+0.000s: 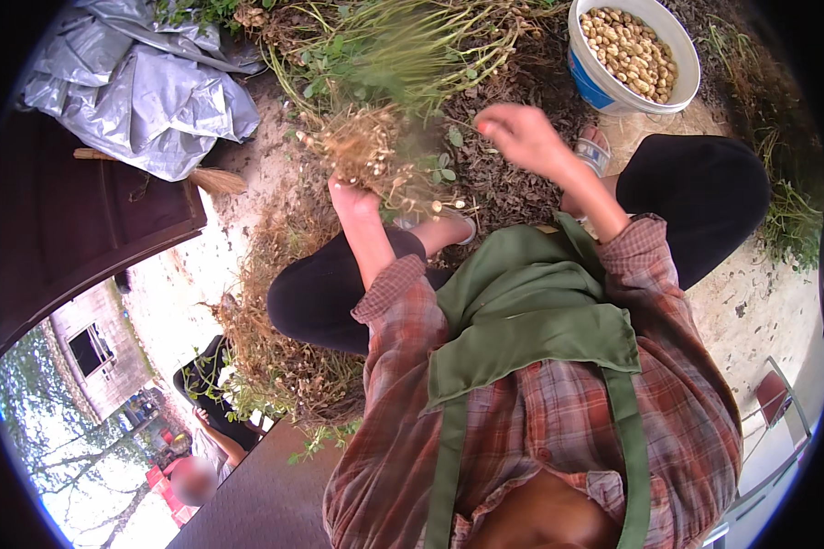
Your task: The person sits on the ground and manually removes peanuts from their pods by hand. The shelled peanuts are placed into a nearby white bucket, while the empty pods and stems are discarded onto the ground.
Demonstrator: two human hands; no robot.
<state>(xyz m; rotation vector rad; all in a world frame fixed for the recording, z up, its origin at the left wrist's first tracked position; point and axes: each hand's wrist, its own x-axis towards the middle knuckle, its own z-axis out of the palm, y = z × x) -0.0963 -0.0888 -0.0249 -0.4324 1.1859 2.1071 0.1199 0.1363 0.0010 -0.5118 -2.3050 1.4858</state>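
Note:
My left hand [356, 200] grips a bunch of pulled peanut plants [364, 147] by the root end, with pale pods among the tangled roots. Its green stems stretch away from me and are blurred. My right hand [522, 137] is in the air to the right of the bunch, blurred, with the fingers curled. Whether it holds anything small cannot be made out. Beyond it stands a white and blue plastic bucket [575, 72], holding many loose peanuts in their shells [632, 55]. Dry brown leaf litter [501, 189] covers the ground between my feet.
More peanut plants [295, 384] are heaped beside my left knee. At the far left, a crumpled silver tarp [158, 96] lies near a broom [218, 181] and a dark panel [110, 213]. Another person [223, 439] is at the lower left. A metal-framed chair [776, 401] stands lower right.

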